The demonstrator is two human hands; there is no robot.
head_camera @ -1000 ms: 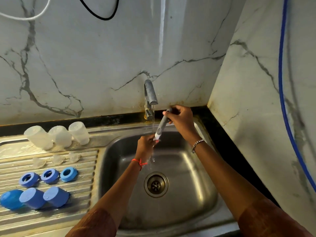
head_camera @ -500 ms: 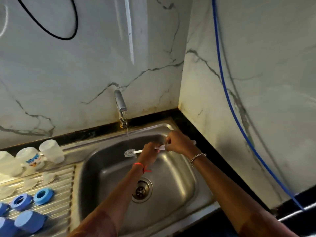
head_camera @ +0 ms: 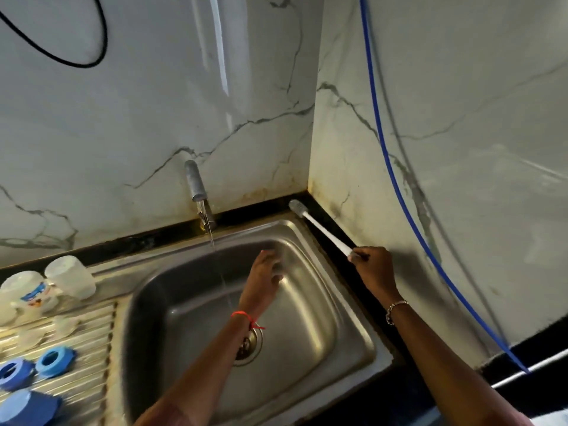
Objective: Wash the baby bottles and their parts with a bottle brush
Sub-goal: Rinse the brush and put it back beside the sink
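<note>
Head: bottle brush [head_camera: 319, 229] in right hand [head_camera: 373, 265]

**sinkwatcher:** Your bottle brush [head_camera: 322, 229] has a white handle and a grey bristle head, yeah?

**tapguy:** Yep. Your sink [head_camera: 307, 241] is dull steel grey, your wall [head_camera: 153, 118] white marble with thin grey veins, and your surface [head_camera: 255, 212] is black. Rings [head_camera: 55, 361] and caps [head_camera: 30, 408] are blue. Bottles [head_camera: 69, 279] are cloudy white, one with a blue print. Blue hose [head_camera: 396, 179] on the right, black cable [head_camera: 76, 61] up left. Red thread [head_camera: 246, 318] on your left wrist, silvery bracelet [head_camera: 396, 310] on your right.
</note>
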